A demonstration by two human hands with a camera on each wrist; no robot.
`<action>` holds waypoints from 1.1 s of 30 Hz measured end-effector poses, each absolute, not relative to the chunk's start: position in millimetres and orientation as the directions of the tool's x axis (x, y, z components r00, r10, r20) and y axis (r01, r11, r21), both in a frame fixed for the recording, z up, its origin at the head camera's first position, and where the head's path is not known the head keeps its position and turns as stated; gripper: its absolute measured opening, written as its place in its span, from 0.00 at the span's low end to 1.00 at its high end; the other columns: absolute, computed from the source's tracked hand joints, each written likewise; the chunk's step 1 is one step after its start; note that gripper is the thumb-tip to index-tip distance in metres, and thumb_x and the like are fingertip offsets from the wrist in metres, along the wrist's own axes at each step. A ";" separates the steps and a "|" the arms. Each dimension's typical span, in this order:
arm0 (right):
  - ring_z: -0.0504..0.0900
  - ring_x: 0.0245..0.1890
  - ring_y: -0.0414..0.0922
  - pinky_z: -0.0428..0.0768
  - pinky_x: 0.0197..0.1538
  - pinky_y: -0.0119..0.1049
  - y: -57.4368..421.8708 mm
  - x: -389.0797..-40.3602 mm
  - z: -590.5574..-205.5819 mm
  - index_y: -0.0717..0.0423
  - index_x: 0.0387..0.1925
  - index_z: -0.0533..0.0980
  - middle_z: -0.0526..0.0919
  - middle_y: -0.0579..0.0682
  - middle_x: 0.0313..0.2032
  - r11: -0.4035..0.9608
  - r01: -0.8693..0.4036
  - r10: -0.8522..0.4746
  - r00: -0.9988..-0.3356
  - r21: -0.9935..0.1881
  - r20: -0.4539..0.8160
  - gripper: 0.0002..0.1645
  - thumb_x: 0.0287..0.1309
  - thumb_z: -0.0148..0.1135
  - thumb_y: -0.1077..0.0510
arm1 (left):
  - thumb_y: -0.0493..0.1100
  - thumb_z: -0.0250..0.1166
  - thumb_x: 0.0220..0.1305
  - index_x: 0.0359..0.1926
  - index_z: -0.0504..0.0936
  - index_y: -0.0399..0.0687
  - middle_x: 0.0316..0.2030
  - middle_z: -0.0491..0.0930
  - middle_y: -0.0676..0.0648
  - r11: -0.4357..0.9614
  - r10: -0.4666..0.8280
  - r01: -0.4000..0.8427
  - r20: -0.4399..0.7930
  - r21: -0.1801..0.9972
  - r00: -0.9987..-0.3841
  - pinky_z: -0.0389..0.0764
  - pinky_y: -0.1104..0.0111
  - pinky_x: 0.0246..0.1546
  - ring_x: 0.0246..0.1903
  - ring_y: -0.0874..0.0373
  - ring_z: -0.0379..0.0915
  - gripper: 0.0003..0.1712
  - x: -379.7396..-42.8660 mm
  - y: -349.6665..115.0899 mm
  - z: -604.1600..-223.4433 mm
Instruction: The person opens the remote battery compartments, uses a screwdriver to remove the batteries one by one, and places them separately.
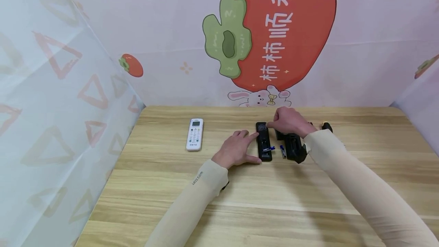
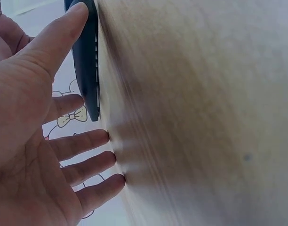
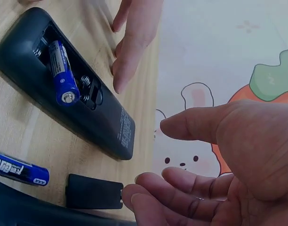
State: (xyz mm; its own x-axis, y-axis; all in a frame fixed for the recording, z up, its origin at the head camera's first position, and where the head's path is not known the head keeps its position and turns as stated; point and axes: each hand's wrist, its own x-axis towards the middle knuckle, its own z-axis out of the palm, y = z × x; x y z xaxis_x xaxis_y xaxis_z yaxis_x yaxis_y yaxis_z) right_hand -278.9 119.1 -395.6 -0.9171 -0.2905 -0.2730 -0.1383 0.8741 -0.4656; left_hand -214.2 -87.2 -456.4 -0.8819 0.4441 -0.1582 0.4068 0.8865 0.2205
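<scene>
A black remote control (image 1: 263,134) lies back side up, its battery compartment (image 3: 46,34) uncovered. One blue AAA battery (image 3: 63,77) sits tilted in that compartment, one end sticking out. My left hand (image 1: 236,149) touches the remote's left side with thumb and index finger, the other fingers extended onto the table. Above the remote's far end, my right hand (image 1: 289,120) holds nothing, its fingers loosely bent. Right at its fingertips is the black battery cover (image 3: 93,191). A second blue battery (image 3: 20,168) lies between the remote and a black device (image 1: 294,148).
On the left of the wooden table (image 1: 164,186) lies a white remote control (image 1: 194,134). A small black object (image 1: 327,126) with an orange part is behind the right forearm. A printed backdrop (image 1: 171,48) rises at the table's back edge.
</scene>
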 end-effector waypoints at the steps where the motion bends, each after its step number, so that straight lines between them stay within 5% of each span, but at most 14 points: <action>1: 0.74 0.18 0.46 0.71 0.26 0.35 119.3 -278.8 -396.1 0.56 0.19 0.75 0.69 0.47 0.14 0.874 -0.132 -0.286 -0.917 -0.468 -0.277 0.24 0.65 0.64 0.46 | 0.74 0.69 0.55 0.78 0.62 0.57 0.72 0.65 0.43 0.886 0.445 0.408 -0.158 0.220 -0.882 0.66 0.55 0.69 0.71 0.46 0.60 0.56 -214.3 -87.1 -456.7; 17: 0.70 0.15 0.44 0.64 0.21 0.34 142.7 -265.9 -396.6 0.52 0.13 0.70 0.67 0.45 0.13 0.851 -0.138 -0.290 -0.928 -0.507 -0.234 0.28 0.64 0.66 0.44 | 0.72 0.71 0.55 0.77 0.63 0.52 0.71 0.66 0.43 0.888 0.437 0.393 -0.174 0.238 -0.882 0.69 0.54 0.67 0.70 0.45 0.62 0.56 -216.2 -86.1 -451.5; 24: 0.76 0.21 0.46 0.71 0.24 0.36 151.2 -260.6 -394.9 0.60 0.30 0.78 0.77 0.49 0.20 0.856 -0.124 -0.275 -0.931 -0.502 -0.239 0.20 0.66 0.65 0.46 | 0.69 0.71 0.57 0.77 0.64 0.53 0.71 0.66 0.43 0.889 0.435 0.386 -0.190 0.247 -0.880 0.69 0.54 0.67 0.69 0.45 0.62 0.53 -219.6 -86.6 -447.3; 33: 0.77 0.24 0.46 0.72 0.25 0.37 159.4 -256.2 -394.1 0.59 0.35 0.77 0.80 0.51 0.26 0.859 -0.127 -0.266 -0.938 -0.496 -0.221 0.20 0.66 0.65 0.45 | 0.63 0.69 0.63 0.75 0.67 0.51 0.69 0.70 0.43 0.886 0.425 0.358 -0.207 0.295 -0.881 0.71 0.53 0.65 0.67 0.46 0.66 0.45 -227.1 -85.9 -440.3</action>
State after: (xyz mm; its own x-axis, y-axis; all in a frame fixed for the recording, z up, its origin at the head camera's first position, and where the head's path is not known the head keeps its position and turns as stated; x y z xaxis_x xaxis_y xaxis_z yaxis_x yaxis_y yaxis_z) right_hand -256.2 159.4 -394.1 -0.9384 -0.2660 -0.2207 -0.1269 0.8591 -0.4958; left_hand -227.1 -85.9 -440.3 -0.8814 0.4248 -0.2066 0.3579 0.8859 0.2950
